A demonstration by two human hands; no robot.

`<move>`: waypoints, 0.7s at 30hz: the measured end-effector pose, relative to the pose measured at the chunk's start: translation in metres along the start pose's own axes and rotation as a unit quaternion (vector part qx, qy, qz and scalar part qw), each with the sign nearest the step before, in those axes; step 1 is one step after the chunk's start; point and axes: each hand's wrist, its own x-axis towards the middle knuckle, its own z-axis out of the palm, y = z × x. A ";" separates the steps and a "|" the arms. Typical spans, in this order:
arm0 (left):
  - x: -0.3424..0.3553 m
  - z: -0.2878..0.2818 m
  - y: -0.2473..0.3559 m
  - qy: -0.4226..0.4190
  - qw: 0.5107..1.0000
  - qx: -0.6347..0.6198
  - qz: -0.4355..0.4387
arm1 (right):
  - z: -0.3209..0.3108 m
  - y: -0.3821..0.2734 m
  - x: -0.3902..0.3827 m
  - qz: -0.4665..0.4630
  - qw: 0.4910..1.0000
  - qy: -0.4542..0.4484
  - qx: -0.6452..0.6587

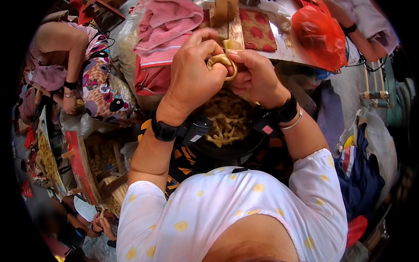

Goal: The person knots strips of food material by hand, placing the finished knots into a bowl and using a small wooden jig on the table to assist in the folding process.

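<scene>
My left hand (196,74) is curled into a loop of a pale golden, flexible strip (229,61), with some fingers raised. My right hand (257,78) pinches the same strip, thumb at its upper part and fingers bent below. Both hands are close together just in front of a wooden block (224,13) on a board. Below them a dark round basin (235,149) holds a heap of knotted-looking golden pieces (220,122), partly hidden by my wrists and the black devices strapped to them.
Pink towels (168,22), a patterned pad (255,32) and a red plastic bag (318,35) lie along the work surface. Co-workers sit at left (61,48), upper right (366,43) and lower left (87,218). A red-painted wooden board (80,166) stands left; dark cloth (358,174) lies right.
</scene>
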 end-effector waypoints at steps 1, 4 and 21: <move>0.002 0.000 0.000 0.043 0.993 0.022 0.112 | -0.001 -0.002 0.001 0.041 0.999 -0.020 -0.002; -0.002 -0.005 0.001 -0.026 0.993 -0.048 0.103 | -0.013 -0.008 0.003 0.095 0.983 -0.155 0.007; -0.002 -0.003 -0.008 0.043 0.993 -0.087 -0.072 | -0.013 -0.006 0.004 -0.079 0.995 -0.054 0.007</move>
